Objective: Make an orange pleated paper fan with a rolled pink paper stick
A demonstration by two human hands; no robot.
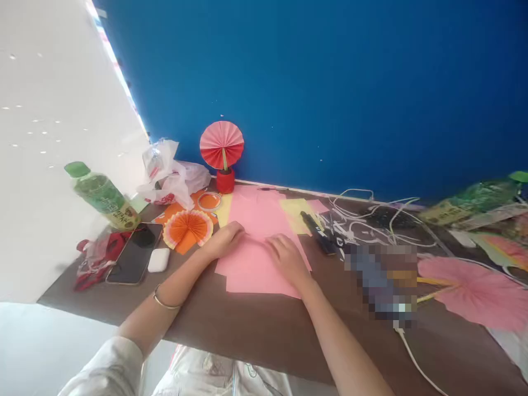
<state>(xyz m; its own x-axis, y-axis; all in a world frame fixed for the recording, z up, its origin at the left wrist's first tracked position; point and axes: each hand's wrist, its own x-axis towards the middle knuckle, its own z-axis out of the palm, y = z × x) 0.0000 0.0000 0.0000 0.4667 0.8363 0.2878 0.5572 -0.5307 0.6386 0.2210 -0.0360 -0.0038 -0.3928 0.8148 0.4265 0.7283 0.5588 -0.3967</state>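
Pink paper sheets (256,275) lie overlapping at the middle of the brown table. Above them, my left hand (226,240) has its fingers closed on the left end of a thin pink paper strip (256,240). The strip's right end is pinched in my right hand (287,258). Between the two hands the strip runs roughly level, its details blurred. An orange and yellow pleated paper fan (188,230) lies just left of my left hand. Yellow paper (297,215) shows from beneath the pink sheets.
A round pink fan (221,144) stands in a red pot (225,181) by the blue wall. A bottle (105,198), phone (135,254) and white case (159,260) are left; a black marker (317,233), cables and a large pink fan (478,291) are right.
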